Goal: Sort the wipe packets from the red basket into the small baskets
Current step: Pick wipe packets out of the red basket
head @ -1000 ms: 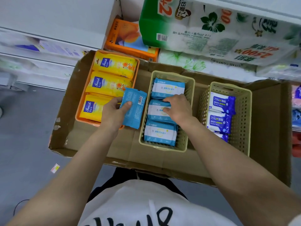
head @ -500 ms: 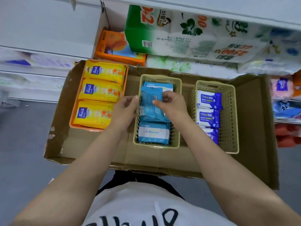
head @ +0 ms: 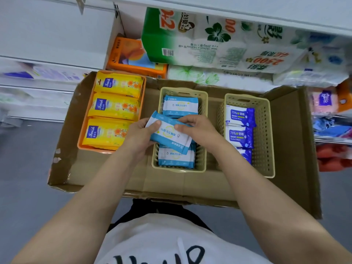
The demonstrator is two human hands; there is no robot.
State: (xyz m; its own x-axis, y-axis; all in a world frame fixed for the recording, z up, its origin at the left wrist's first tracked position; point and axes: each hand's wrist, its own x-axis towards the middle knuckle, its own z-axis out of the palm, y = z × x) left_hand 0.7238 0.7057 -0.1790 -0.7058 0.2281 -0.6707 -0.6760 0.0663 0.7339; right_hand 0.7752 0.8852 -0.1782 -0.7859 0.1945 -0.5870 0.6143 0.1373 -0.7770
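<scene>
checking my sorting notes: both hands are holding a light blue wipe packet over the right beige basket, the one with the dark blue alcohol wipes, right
Not quite. The head view shows the left hand and right hand holding the light blue wipe packet over the middle beige basket, which holds matching light blue packets. The dark blue alcohol wipes sit in the right beige basket.

Light-blue wipe packet (head: 169,133) tilted over the middle beige basket (head: 203,130) — perhaps touching the packets beneath.
</scene>
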